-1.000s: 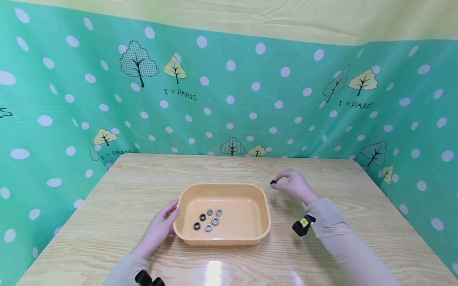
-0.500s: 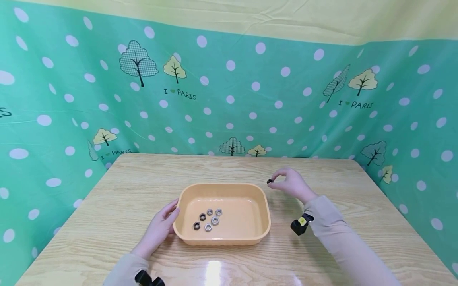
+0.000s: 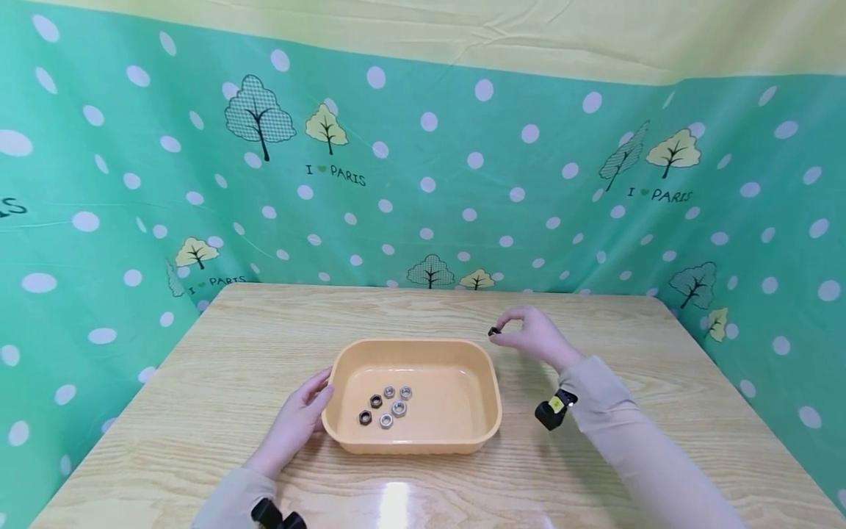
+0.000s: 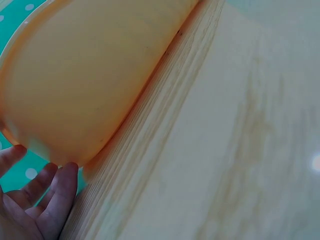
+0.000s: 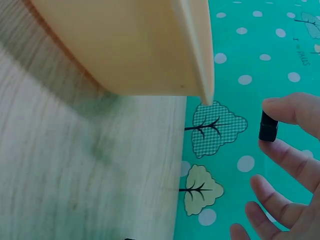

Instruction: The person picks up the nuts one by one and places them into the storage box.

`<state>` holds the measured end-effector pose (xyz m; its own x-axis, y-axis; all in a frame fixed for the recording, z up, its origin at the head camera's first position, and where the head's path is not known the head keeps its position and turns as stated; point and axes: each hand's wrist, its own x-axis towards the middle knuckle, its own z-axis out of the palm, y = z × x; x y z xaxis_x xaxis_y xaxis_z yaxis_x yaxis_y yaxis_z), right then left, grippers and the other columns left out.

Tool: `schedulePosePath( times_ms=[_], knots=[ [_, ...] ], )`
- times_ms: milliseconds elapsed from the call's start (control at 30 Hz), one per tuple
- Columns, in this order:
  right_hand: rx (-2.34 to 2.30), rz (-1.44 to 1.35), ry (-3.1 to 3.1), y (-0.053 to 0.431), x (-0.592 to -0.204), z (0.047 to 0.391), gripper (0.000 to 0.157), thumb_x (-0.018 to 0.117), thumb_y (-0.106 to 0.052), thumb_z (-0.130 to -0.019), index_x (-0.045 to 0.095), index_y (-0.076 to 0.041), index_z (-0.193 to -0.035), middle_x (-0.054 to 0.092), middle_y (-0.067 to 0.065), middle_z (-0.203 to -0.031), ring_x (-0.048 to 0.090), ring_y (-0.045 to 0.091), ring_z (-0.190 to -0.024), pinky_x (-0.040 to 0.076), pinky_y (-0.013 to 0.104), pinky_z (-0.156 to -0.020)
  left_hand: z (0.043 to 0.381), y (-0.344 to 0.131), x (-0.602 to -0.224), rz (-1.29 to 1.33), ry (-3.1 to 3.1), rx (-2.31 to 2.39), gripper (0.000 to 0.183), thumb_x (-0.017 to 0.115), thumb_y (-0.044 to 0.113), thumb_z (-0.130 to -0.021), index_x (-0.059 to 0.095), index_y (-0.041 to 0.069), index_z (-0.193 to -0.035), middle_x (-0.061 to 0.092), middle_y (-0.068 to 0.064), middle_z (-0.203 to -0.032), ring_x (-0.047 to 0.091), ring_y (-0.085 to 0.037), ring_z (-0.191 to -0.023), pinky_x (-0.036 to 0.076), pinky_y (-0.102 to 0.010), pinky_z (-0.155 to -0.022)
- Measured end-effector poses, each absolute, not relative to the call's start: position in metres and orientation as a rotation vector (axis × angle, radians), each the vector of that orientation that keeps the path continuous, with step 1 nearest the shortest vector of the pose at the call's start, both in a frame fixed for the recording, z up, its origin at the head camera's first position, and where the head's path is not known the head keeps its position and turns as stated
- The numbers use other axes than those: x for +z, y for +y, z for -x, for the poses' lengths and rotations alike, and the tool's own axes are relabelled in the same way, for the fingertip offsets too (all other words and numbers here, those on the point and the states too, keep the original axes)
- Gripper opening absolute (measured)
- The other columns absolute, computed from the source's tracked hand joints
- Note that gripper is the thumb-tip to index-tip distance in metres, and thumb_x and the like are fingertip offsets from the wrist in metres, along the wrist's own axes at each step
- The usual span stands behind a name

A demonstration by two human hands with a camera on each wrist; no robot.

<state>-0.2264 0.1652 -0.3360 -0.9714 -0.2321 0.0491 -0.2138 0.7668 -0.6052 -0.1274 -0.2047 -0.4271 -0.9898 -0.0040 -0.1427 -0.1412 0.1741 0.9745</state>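
Note:
An orange-yellow plastic basin (image 3: 423, 445) stands on the wooden table. Inside it, on the left, lie several silver hex nuts (image 3: 399, 408) and two dark ones, such as this dark nut (image 3: 366, 417). My left hand (image 3: 297, 419) rests against the basin's left end; in the left wrist view its fingertips (image 4: 65, 172) touch the outer wall. Beyond the basin's far right corner, my right hand (image 3: 538, 339) pinches a small black nut (image 5: 268, 127) between thumb and index finger, above the table. The other fingers of that hand are spread loosely, as the right wrist view shows.
The light wooden table (image 3: 264, 330) extends around the basin on all sides. A green dotted curtain (image 3: 423, 162) with tree prints hangs behind it and along both sides. Black devices, one of them a wrist camera (image 3: 554, 411), are strapped to the sleeves.
My right hand has drifted a little left and slightly upward, still pinching the black nut. The left hand, the basin and the nuts inside it stay in place.

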Motion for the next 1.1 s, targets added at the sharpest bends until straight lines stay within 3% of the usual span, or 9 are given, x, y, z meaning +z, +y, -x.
schedulePosePath(
  times_ms=[133,200,433,867,1100],
  knots=[
    [-1.003,0.361,2.911,0.162,-0.332,0.229,0.02,0.074,-0.025,-0.08,0.069,-0.008,-0.089,0.06,0.017,-0.114,0.053,0.028,-0.096,0.05,0.031,-0.068,0.128,-0.205,-0.427,0.149,2.333,1.938,0.049,0.042,0.021,-0.102,0.031,0.002,-0.146,0.04,-0.028,-0.136,0.061,-0.029,-0.103,0.061,-0.03,-0.072],
    [-1.007,0.361,2.906,0.162,-0.331,0.229,0.021,0.074,-0.025,-0.079,0.069,-0.008,-0.09,0.059,0.016,-0.116,0.053,0.029,-0.098,0.051,0.03,-0.067,0.128,-0.204,-0.426,0.151,2.335,1.938,0.049,0.043,0.021,-0.102,0.032,0.002,-0.146,0.041,-0.028,-0.136,0.061,-0.029,-0.103,0.061,-0.03,-0.073],
    [-1.009,0.444,2.909,0.157,-0.333,0.23,0.021,0.075,-0.024,-0.077,0.069,-0.007,-0.09,0.063,0.016,-0.112,0.053,0.034,-0.11,0.048,0.048,-0.091,0.128,-0.204,-0.426,0.145,2.325,1.957,0.048,0.042,0.019,-0.102,0.032,0.002,-0.146,0.042,-0.027,-0.134,0.061,-0.029,-0.103,0.061,-0.029,-0.072],
    [-1.02,0.487,2.866,0.146,-0.326,0.232,0.022,0.074,-0.028,-0.08,0.069,-0.01,-0.092,0.062,0.013,-0.118,0.051,0.033,-0.116,0.046,0.053,-0.098,0.128,-0.204,-0.425,0.143,2.32,1.954,0.048,0.042,0.019,-0.102,0.032,0.002,-0.146,0.041,-0.027,-0.135,0.062,-0.028,-0.103,0.061,-0.028,-0.071],
    [-1.042,0.516,2.844,0.134,-0.325,0.231,0.021,0.074,-0.026,-0.079,0.069,-0.01,-0.092,0.062,0.013,-0.119,0.051,0.033,-0.116,0.047,0.052,-0.097,0.128,-0.205,-0.425,0.17,2.324,1.941,0.048,0.043,0.021,-0.102,0.033,0.004,-0.146,0.043,-0.025,-0.134,0.067,-0.022,-0.087,0.06,-0.026,-0.059]
  ],
)
